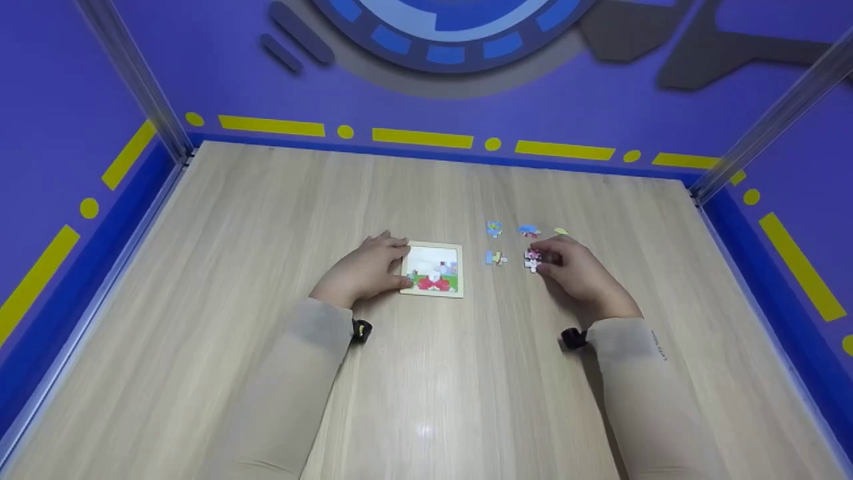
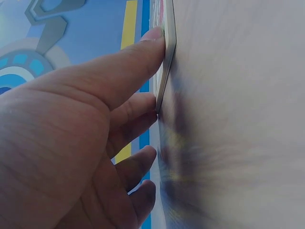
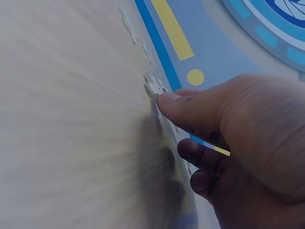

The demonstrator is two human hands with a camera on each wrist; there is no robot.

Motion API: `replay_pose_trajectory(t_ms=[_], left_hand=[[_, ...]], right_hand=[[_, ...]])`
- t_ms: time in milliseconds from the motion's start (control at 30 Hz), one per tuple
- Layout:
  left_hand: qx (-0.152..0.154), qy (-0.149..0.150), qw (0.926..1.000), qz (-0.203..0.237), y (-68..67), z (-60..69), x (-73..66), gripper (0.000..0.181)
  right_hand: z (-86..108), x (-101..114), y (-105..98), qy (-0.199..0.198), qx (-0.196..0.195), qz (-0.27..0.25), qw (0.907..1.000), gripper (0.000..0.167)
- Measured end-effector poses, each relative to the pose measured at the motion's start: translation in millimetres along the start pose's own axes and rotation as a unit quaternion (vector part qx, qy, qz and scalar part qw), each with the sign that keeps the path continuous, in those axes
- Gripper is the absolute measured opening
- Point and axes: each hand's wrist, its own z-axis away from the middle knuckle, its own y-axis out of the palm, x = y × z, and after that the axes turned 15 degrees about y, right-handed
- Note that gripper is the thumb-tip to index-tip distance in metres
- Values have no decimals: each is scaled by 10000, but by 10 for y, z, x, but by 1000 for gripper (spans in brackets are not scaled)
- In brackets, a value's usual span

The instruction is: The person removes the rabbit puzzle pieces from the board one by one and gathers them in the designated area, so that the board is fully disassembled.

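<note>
A square wooden puzzle tray lies on the table, its picture partly filled with red, green and blue pieces along the bottom. My left hand rests at its left side, thumb on the lower left rim and fingers by the upper left corner. In the left wrist view the thumb presses the edge of the tray, with the other fingers loosely extended. To the right of the tray, my right hand pinches a red-and-white jigsaw piece between thumb and forefinger, at or just above the tabletop.
Several loose jigsaw pieces lie between and beyond the hands: a blue-and-yellow one, a blue-and-red one, a pale yellow-green one and another. Purple-blue walls border the wooden table.
</note>
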Motion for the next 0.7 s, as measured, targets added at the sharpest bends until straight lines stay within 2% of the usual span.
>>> replay_pose_trajectory(t_ms=[467,700], left_hand=[[-1,-46,10000,-8,1,-5,-6,77],[4,-37,10000,5,-8,-1,-11,77]], right_hand=[[-4,8,14,-37,16,-53,10000,42],[6,25,11,-92,1,-157,9998,47]])
